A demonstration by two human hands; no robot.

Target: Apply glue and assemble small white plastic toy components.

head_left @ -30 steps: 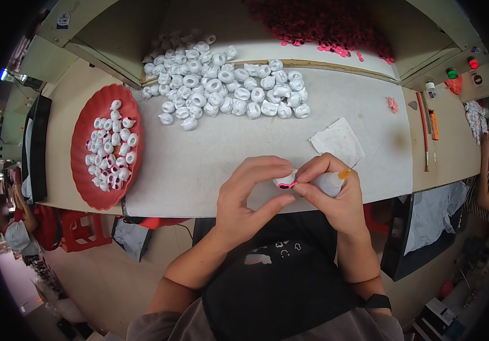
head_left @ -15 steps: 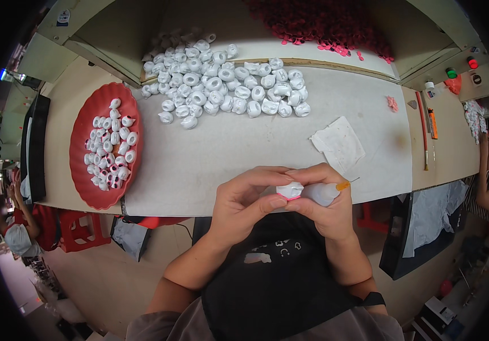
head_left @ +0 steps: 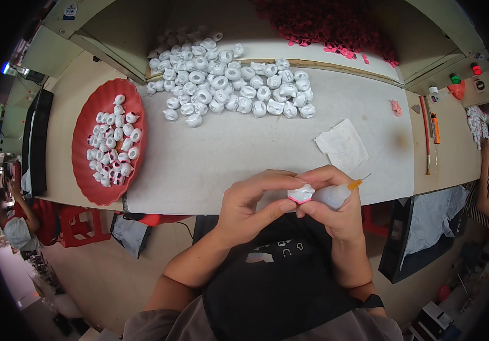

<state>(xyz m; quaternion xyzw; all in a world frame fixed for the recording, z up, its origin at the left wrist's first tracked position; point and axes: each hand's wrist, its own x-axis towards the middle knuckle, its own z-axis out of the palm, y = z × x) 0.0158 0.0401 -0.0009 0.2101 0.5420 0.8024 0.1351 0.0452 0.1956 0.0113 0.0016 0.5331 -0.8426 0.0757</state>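
Between my fingertips sits a small white rounded plastic part (head_left: 300,193) with a pink edge along its lower side. My left hand (head_left: 251,206) is closed, pinching the part from its left with thumb and fingers. In my right hand (head_left: 341,219) lies a translucent squeeze bottle (head_left: 334,196) with an orange needle tip that points up and to the right. The fingertips of that hand also touch the right side of the part. Both hands are just above the table's near edge, in front of a black apron (head_left: 273,284). My palms are hidden.
Several similar white parts (head_left: 220,82) are heaped at the back of the white-covered table. A red scalloped tray (head_left: 79,165) at left holds more, some with pink. Pink pieces (head_left: 335,34) fill the far shelf. A crumpled tissue (head_left: 344,146) and a brush (head_left: 426,136) lie to the right.
Both hands have shifted slightly to the right with the part and the bottle. The white part is turned a little, and the whole view has moved slightly.
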